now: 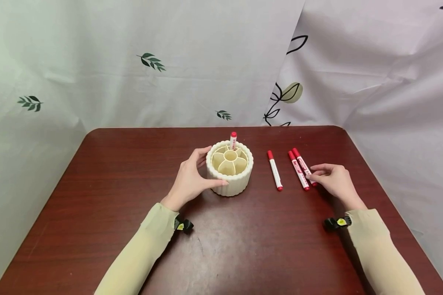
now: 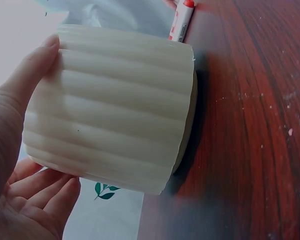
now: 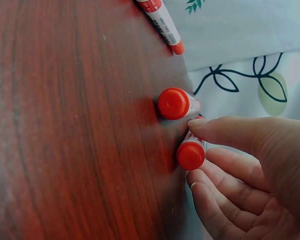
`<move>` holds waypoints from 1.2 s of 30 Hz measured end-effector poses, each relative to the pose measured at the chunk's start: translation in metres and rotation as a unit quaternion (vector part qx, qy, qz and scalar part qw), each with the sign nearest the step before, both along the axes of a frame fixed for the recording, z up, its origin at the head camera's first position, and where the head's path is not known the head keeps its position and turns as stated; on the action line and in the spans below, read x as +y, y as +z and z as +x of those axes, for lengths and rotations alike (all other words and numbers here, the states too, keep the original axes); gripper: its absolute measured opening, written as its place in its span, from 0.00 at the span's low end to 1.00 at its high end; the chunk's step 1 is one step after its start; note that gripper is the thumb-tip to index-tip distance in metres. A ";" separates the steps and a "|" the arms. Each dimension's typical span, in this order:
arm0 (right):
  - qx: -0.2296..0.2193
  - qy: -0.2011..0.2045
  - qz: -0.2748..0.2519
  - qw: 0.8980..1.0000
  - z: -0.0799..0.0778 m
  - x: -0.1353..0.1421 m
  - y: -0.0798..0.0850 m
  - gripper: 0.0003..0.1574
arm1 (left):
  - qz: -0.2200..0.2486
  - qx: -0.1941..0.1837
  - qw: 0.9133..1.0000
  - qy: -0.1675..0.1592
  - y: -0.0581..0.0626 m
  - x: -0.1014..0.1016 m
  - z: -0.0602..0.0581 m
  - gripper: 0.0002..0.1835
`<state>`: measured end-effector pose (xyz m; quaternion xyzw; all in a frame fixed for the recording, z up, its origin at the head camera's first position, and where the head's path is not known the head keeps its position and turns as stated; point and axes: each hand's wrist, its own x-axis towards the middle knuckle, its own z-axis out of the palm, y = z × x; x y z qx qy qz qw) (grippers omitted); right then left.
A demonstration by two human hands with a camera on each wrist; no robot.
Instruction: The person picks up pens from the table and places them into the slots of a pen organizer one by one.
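Observation:
A cream ribbed pen holder with petal-shaped compartments stands on the table. One red-capped white marker is upright in a rear compartment. My left hand grips the holder from its left side, thumb across the front and fingers behind; its ribbed wall fills the left wrist view. To the right, my right hand pinches the rightmost marker near its lower end. In the right wrist view the thumb and fingers lie on either side of that marker's red end.
A second marker lies just left of the pinched one, nearly parallel. Another marker lies nearer the holder. The dark red-brown table ends at the back against a white curtain with leaf prints.

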<state>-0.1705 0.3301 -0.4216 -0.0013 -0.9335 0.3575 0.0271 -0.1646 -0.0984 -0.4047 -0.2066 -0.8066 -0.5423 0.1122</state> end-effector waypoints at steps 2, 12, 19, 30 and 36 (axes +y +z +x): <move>0.002 0.002 0.006 1.000 0.000 0.000 0.000 0.21 | 0.009 -0.002 1.000 -0.006 0.001 0.000 0.000 0.52; 0.004 -0.014 0.042 0.999 0.000 -0.004 0.004 0.18 | 0.022 0.005 0.999 -0.023 0.034 0.004 0.016 0.49; 0.019 -0.052 0.047 0.997 0.000 -0.006 0.003 0.17 | 0.024 0.000 0.999 -0.030 0.035 0.004 0.016 0.49; 0.076 -0.154 -0.019 0.985 -0.005 -0.007 0.010 0.21 | 0.020 -0.005 0.999 -0.025 0.035 0.004 0.017 0.49; 0.084 -0.194 -0.086 0.974 -0.009 -0.007 0.020 0.22 | 0.023 -0.012 0.999 -0.027 0.033 0.002 0.017 0.48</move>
